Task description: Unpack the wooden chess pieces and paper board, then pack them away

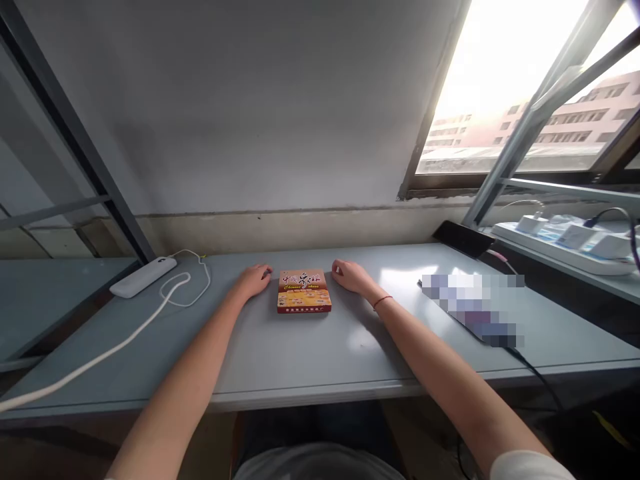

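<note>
A flat red and yellow Chinese chess box (304, 291) lies closed on the grey desk (300, 360), between the two hands. My left hand (255, 279) rests on the desk just left of the box, its fingers loosely curled; what lies under them is hidden. On the box's right side, my right hand (349, 275) rests with its fingers curled inward and nothing visible in them. A red string circles the right wrist. Neither hand touches the box.
At the left lies a white device (143, 277) with a white cable (120, 343). A pixelated flat object (470, 310) with a black cable lies at the right. Behind it are a black device (463, 239) and a power strip with plugs (565, 247) on a shelf.
</note>
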`<control>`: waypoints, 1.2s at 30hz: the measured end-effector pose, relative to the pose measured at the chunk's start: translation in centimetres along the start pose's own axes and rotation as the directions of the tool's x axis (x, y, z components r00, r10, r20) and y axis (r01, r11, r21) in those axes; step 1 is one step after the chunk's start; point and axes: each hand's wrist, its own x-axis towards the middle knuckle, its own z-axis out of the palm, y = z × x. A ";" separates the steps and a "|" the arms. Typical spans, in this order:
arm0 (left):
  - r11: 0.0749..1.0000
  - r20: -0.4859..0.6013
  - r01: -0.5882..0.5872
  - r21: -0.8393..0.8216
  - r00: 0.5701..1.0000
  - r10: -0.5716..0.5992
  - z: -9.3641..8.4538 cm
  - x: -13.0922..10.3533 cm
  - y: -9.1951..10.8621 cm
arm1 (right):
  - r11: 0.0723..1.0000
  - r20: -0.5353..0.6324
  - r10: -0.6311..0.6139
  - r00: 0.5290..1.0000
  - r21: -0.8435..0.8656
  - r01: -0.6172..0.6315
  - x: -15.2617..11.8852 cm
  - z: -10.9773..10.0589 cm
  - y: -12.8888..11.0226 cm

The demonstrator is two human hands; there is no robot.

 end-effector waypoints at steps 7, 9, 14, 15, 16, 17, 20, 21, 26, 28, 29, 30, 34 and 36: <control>0.999 0.009 0.016 -0.048 1.000 -0.016 -0.2 -0.1 0.2 | 1.000 -0.017 0.003 1.000 0.029 -0.003 0.0 0.1 0.0; 0.998 0.016 0.009 -0.069 1.000 -0.008 -0.8 -0.3 0.5 | 0.998 -0.025 0.028 0.999 0.061 -0.027 0.0 0.0 -0.1; 0.971 0.002 -0.020 -0.238 1.000 0.021 -3.3 -1.0 2.9 | 0.945 -0.007 0.180 0.984 0.280 -0.171 0.0 -0.6 -1.5; 0.964 0.000 -0.021 -0.265 1.000 0.022 -3.7 -1.2 3.6 | 0.926 0.032 0.188 0.982 0.326 -0.188 -0.1 -0.6 -1.9; 0.960 0.021 -0.034 -0.279 0.999 0.041 -4.0 -1.4 4.2 | 0.910 0.070 0.189 0.979 0.363 -0.201 -0.2 -0.6 -2.2; 0.961 0.041 -0.055 -0.273 0.997 0.069 -4.2 -1.6 4.8 | 0.895 0.096 0.188 0.977 0.393 -0.211 -0.3 -0.6 -2.6; 0.974 0.074 -0.073 -0.216 0.993 0.091 -4.4 -2.2 6.1 | 0.835 0.078 0.193 0.978 0.511 -0.206 -0.6 -0.4 -3.3; 0.975 0.083 -0.066 -0.213 0.993 0.085 -4.4 -2.4 6.4 | 0.794 0.060 0.185 0.981 0.579 -0.185 -0.7 -0.4 -3.4; 0.959 0.142 -0.041 -0.280 0.986 0.084 -5.1 -3.3 7.7 | 0.511 -0.086 0.054 0.995 0.858 0.047 -1.3 -1.6 -4.6; 0.935 0.118 -0.081 -0.346 0.985 0.129 -5.4 -3.5 8.4 | 0.496 -0.140 0.007 0.990 0.860 0.119 -1.7 -2.3 -5.3; 0.914 0.099 -0.108 -0.391 0.982 0.159 -5.6 -3.6 8.7 | 0.511 -0.156 -0.021 0.988 0.847 0.145 -1.9 -2.5 -5.6; 0.892 0.075 -0.124 -0.434 0.982 0.173 -5.7 -3.7 9.0 | 0.533 -0.166 -0.057 0.984 0.829 0.171 -2.1 -2.6 -6.0; 0.866 -0.016 -0.089 -0.492 0.996 0.093 -6.8 -3.9 9.4 | 0.639 -0.153 -0.225 0.962 0.722 0.265 -2.5 -2.1 -6.9; 0.876 -0.049 -0.076 -0.476 0.997 0.060 -7.8 -4.0 8.8 | 0.725 -0.179 -0.204 0.962 0.633 0.272 -2.3 -1.9 -6.8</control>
